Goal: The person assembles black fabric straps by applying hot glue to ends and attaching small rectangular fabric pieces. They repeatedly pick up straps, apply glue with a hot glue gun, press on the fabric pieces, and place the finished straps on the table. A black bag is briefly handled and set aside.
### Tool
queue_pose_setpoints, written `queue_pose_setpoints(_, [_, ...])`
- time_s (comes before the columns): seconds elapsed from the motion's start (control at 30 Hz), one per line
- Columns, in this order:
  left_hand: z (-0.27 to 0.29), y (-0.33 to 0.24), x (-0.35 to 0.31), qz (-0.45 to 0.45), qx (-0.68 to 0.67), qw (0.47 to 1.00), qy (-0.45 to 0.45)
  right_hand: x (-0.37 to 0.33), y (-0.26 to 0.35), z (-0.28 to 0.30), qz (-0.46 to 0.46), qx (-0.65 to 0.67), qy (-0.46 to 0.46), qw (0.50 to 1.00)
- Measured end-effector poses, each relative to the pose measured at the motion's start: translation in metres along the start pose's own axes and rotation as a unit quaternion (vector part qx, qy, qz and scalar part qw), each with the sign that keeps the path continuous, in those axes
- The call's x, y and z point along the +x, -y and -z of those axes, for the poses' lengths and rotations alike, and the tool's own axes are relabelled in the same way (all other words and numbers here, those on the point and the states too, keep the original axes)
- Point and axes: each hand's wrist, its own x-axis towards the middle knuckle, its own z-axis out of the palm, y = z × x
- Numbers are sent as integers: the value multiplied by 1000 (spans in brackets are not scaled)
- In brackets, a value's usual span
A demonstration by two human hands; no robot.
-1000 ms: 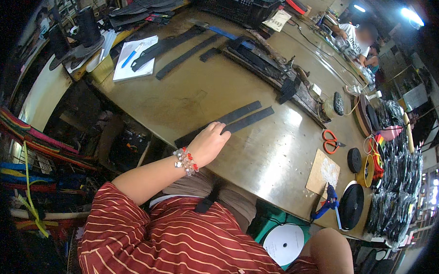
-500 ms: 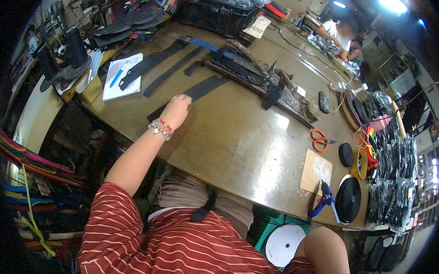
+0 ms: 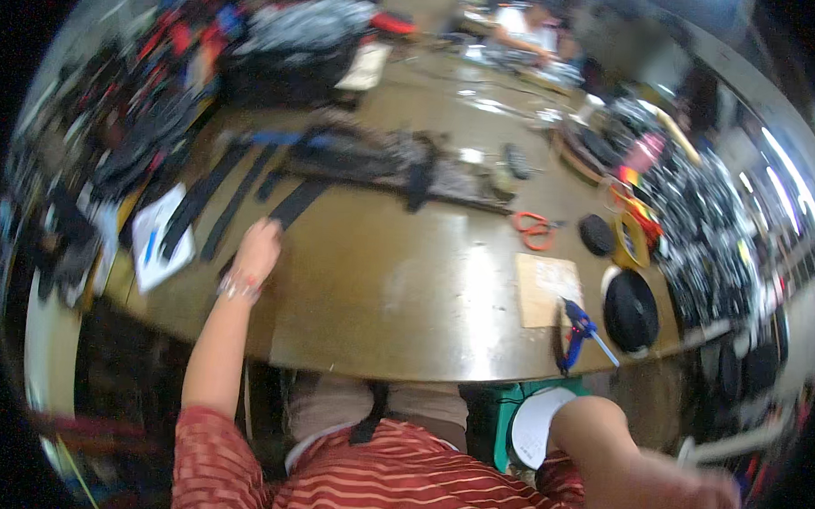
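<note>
My left hand is closed on a wide black strap lying slantwise on the table's left side. A beaded bracelet circles that wrist. Several more black straps lie to its left, their far ends by a blue band. Low at the right edge of my body, my right hand is smeared by motion. It is off the table, and its fingers cannot be made out. Nearest to it on the table is a blue glue gun, beside a tan board with whitish residue.
Orange-handled scissors and black webbing rolls lie at the right. A long dark fixture crosses the table's far part. Paper with a blue pen lies left. Plastic-wrapped goods pile up right. A co-worker sits far off.
The view has swung, so table things sit further left. My right hand has come into view at the lower right, moving. The left hand stays on the strap.
</note>
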Motion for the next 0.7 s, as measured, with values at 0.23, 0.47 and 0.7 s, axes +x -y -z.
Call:
queue_pose_setpoints(0.23, [-5, -6, -15, 11, -10, 999, -45, -54, -4, -24, -217, -220, 120, 943])
queue_pose_setpoints(0.47, [-9, 13, -23, 14, -52, 998, -18, -37, -9, -62, -328, -207, 107, 916])
queue_pose_setpoints(0.7, [-4, 9, -19, 40, -77, 996, -18, -134, -17, -4, -379, -91, 487, 781])
